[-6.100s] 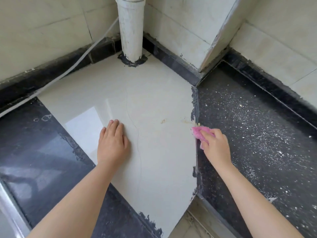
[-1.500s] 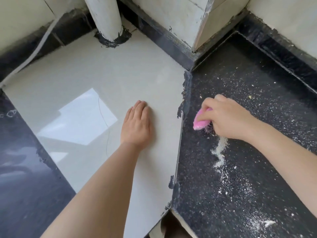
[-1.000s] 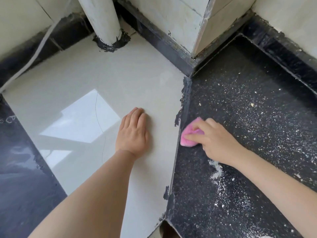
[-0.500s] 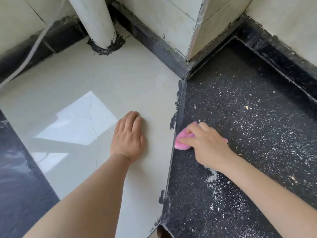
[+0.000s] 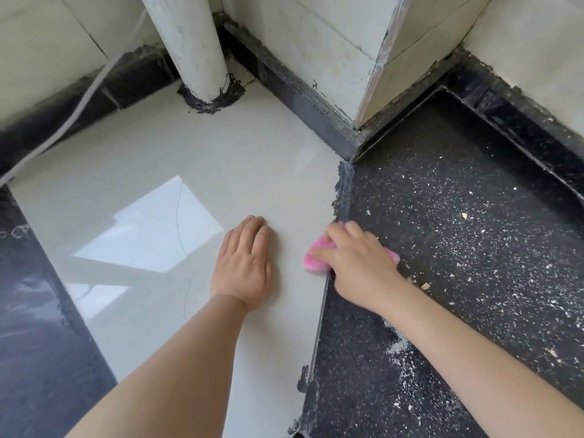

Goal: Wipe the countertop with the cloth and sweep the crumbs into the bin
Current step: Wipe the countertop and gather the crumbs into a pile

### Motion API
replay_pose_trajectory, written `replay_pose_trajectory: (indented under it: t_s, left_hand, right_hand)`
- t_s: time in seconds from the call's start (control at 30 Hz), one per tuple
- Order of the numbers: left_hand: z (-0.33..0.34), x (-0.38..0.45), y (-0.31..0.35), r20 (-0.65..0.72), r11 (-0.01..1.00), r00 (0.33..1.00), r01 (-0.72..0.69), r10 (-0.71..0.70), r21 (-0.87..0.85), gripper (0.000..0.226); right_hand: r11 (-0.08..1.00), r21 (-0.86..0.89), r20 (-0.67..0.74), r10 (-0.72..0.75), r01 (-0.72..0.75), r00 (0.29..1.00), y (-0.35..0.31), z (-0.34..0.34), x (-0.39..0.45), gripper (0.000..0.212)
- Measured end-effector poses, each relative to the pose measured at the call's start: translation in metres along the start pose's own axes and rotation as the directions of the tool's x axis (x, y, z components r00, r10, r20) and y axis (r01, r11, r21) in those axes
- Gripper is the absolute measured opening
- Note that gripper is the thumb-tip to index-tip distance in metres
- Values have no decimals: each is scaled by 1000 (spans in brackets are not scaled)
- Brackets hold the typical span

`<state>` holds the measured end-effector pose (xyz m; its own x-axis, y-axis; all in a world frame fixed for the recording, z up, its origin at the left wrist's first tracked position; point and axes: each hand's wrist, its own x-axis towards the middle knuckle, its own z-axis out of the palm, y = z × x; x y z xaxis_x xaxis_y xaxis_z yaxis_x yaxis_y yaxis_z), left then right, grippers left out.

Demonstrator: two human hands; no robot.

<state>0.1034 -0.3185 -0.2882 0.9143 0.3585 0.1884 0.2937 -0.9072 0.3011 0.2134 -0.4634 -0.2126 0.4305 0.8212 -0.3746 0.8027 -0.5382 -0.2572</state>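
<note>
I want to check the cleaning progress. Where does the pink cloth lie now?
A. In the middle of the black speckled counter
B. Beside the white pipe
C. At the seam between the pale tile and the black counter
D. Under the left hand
C: the right hand presses the pink cloth across the seam between pale tile and black counter.

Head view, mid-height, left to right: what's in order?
Dark countertop section → pale tile slab → left hand → pink cloth → right hand → crumb-strewn black countertop.

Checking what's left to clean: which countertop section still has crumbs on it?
The black speckled section on the right, littered with white crumbs. The cream tile and the dark slab on the left look crumb-free.
</note>
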Motion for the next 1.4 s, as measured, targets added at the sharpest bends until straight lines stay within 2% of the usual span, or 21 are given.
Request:
replay_pose_trajectory:
  t_s: [0.1, 0.17, 0.27, 0.33, 0.4, 0.47, 0.53, 0.63, 0.73, 0.8, 0.87, 0.93, 1.0, 1.07, 1.17, 1.27, 1.4]
  left_hand:
    - [0, 0, 0, -9, 1000, 1000, 4, -4, -7, 42]
    - [-1, 1, 0, -15, 1000, 1000, 0, 0, -6, 42]
    - [0, 0, -1, -10, 1000, 1000, 3, -3, -1, 42]
    - [1, 0, 0, -9, 1000, 1000, 2, -2, 3, 42]
    - [0, -1, 0, -10, 1000, 1000, 5, -5, 9, 42]
    - [-1, -1, 0, -11, 1000, 1000, 8, -8, 6, 41]
    - [0, 0, 0, 7, 1000, 1000, 13, -13, -6, 41]
    - [0, 0, 0, 29, 1000, 999, 24, -24, -4, 40]
    - [0, -1, 0, 29, 1000, 999, 20, -20, -6, 41]
    - [-1, 0, 0, 24, 1000, 1000, 17, -16, -8, 41]
    - [-1, 0, 0, 24, 1000, 1000, 18, -18, -13, 41]
    - [-1, 0, 0, 24, 1000, 999, 23, -22, -11, 41]
    - [-1, -1, 0, 26, 1000, 999, 22, -22, -6, 41]
    - [0, -1, 0, 30, 1000, 999, 21, -21, 0, 41]
    - [-1, -1, -1, 36, 1000, 999, 19, -19, 12, 41]
    - [-1, 0, 0, 39, 1000, 999, 13, -14, 14, 41]
    - [-1, 0, 0, 49, 999, 998, 32, -33, 17, 40]
  right_hand:
    - [997, -66, 184, -32, 45, 982, 11, -2, -37, 48]
    - [996, -89, 193, 21, -4, 981, 29, -9, -51, 48]
    - [990, 0, -17, 142, -142, 990, 57, -19, -45, 54]
    - [976, 87, -226, 216, -201, 950, 68, -22, -28, 51]
    - [966, 188, -393, 239, -177, 888, 70, -21, 1, 48]
    - [964, 227, -466, 234, -141, 853, 65, -20, 34, 48]
    - [959, 240, -434, 242, -147, 868, 59, -20, 58, 47]
    - [967, 195, -305, 221, -166, 926, 57, -13, 65, 51]
    - [971, 204, -180, 159, -121, 971, 61, 3, 35, 54]
    - [982, 170, -28, 91, -85, 995, 66, 7, 6, 55]
    - [995, 95, 149, 19, -34, 989, 75, 0, -20, 53]
    - [997, 75, 229, 10, -28, 973, 83, -17, -35, 53]
    - [993, 105, 171, 43, -61, 984, 87, -36, -33, 56]
    - [987, 143, 19, 74, -76, 997, 87, -50, -13, 56]
    - [981, 164, -176, 128, -99, 976, 86, -52, 33, 46]
    - [975, 183, -207, 164, -126, 965, 77, -32, 58, 48]
    - [978, 172, -172, 150, -120, 974, 68, -4, 24, 56]
